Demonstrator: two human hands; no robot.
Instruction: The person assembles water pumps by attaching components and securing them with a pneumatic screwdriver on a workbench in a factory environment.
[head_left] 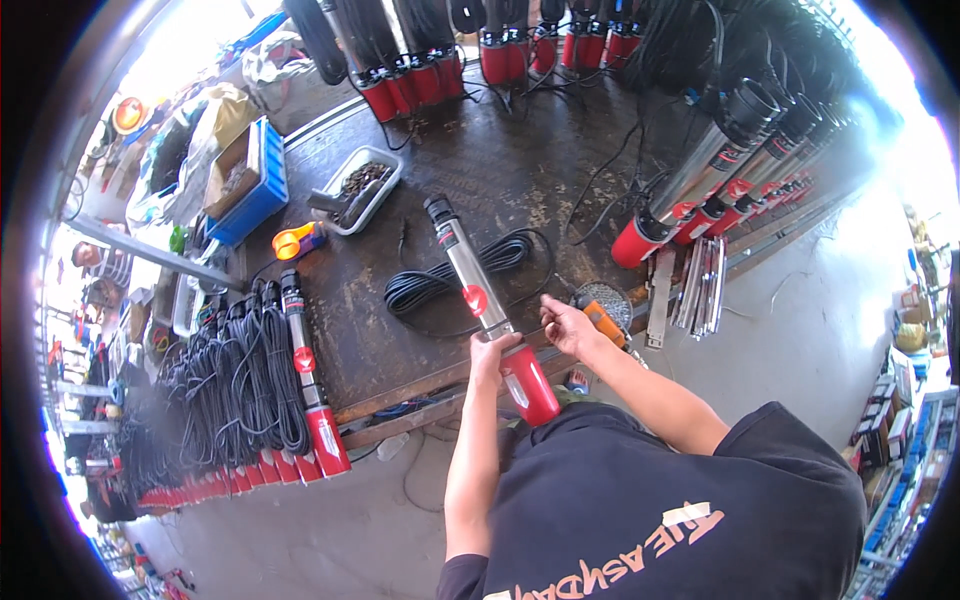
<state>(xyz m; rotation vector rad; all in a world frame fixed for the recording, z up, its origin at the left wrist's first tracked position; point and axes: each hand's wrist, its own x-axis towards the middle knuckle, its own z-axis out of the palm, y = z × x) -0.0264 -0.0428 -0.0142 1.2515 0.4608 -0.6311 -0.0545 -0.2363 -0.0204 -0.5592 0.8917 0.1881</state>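
Observation:
A submersible pump with a steel tube and a red lower end lies slantwise over the near edge of the dark workbench. My left hand is wrapped round it where the steel meets the red. Just right of the pump is my right hand, its thumb and fingers drawn together; whatever is between them is too small to make out. A coil of black cable rests beneath the pump. Close to my right hand lie an orange power tool and a round dish of small metal pieces.
Cable-wrapped pumps line the left side; more red-ended pumps stand at the back and right. Metal strips hang over the right edge. A white tub, an orange tape dispenser and a blue crate occupy the far left.

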